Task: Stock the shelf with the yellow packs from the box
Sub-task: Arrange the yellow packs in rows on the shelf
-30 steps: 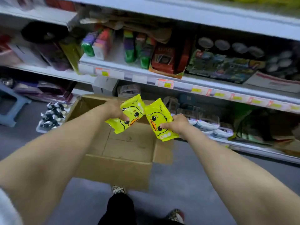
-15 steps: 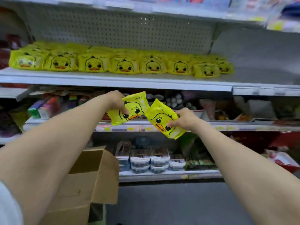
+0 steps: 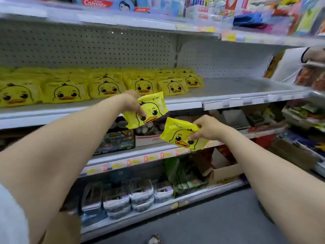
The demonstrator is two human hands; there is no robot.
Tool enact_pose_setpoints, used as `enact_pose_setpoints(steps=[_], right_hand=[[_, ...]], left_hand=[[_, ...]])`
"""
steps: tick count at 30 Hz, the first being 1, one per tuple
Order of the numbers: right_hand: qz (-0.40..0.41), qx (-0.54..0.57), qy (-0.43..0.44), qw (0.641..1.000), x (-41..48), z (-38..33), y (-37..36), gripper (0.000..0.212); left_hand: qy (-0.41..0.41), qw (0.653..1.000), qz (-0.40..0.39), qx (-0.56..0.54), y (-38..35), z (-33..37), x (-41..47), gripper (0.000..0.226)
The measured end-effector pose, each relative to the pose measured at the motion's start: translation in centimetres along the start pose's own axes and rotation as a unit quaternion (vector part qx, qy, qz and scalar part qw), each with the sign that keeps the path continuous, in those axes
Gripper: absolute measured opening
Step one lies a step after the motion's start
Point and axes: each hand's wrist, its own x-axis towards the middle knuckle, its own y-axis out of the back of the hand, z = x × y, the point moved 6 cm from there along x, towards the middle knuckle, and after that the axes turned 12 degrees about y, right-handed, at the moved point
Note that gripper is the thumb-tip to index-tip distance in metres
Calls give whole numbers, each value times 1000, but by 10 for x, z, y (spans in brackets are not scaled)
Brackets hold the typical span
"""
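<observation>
My left hand (image 3: 132, 103) grips a yellow duck pack (image 3: 149, 111) just below the front edge of the white shelf (image 3: 228, 92). Lower and to the right, my right hand (image 3: 207, 127) pinches a second yellow duck pack (image 3: 179, 134). A row of yellow duck packs (image 3: 105, 85) fills the left and middle of that shelf, ending near its centre. The right part of the shelf board is bare. Only a brown corner of the box (image 3: 59, 229) shows at the bottom left, behind my left arm.
Another person's arm in a white sleeve (image 3: 288, 66) reaches in at the right edge. Toothpaste boxes (image 3: 98, 3) stand on the shelf above. Lower shelves hold assorted goods and small tubs (image 3: 123, 199). Grey floor (image 3: 219, 222) lies below.
Both hands have risen from over the box to shelf height with their packs. The view has swung up and right, and the packs have moved apart.
</observation>
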Motion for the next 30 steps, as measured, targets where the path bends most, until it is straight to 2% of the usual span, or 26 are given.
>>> enact_pose_setpoints(steps=[4, 10, 15, 18, 24, 27, 30], right_hand=[[22, 17, -12, 1000, 34, 39, 37, 31], [54, -37, -2, 998, 105, 89, 107, 34], [73, -15, -3, 997, 154, 127, 149, 29], [91, 3, -5, 996, 172, 151, 163, 27], [86, 0, -26, 996, 190, 201, 177, 24], [88, 16, -22, 996, 200, 222, 186, 30], [53, 35, -11, 998, 221, 239, 193, 25]], left_hand=[[-54, 998, -8, -10, -6, 69, 54, 93], [-99, 995, -13, 8, 0, 172, 144, 100], [-183, 983, 20, 1, 6, 253, 209, 85], [-204, 979, 20, 4, 0, 293, 239, 77], [-232, 972, 11, 36, -32, 346, 286, 72], [-239, 969, 8, 57, -47, 357, 301, 72], [-233, 967, 6, 103, -57, 359, 318, 72]])
